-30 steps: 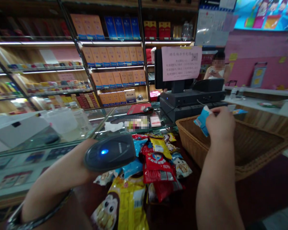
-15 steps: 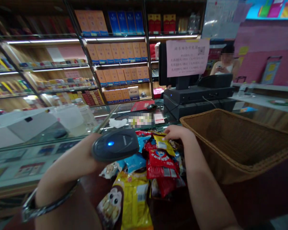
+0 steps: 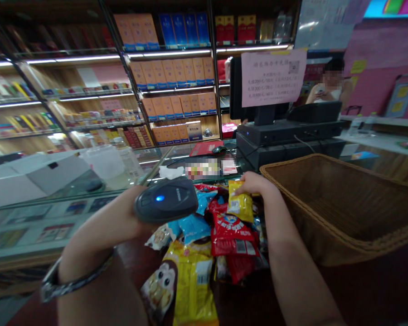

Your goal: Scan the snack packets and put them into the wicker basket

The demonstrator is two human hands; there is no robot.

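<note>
My left hand (image 3: 129,217) is closed round a dark barcode scanner (image 3: 166,199) whose blue light glows; it hovers over the left side of a pile of snack packets (image 3: 224,231). My right hand (image 3: 255,183) pinches a small yellow packet (image 3: 240,204) and holds it lifted at the far side of the pile. A large yellow packet (image 3: 187,280) with a cartoon face lies nearest me. Red and blue packets fill the middle of the pile.
A wicker basket (image 3: 326,213) stands right of the pile. Behind it are a black cash register (image 3: 285,131) and a screen carrying a pink notice (image 3: 274,77). A glass counter (image 3: 71,199) runs left, with shelves of cartons behind. A person sits at the far right.
My right hand let go of a blue packet over the basket, swung left to the pile and picked up the yellow packet. The scanner stayed nearly still.
</note>
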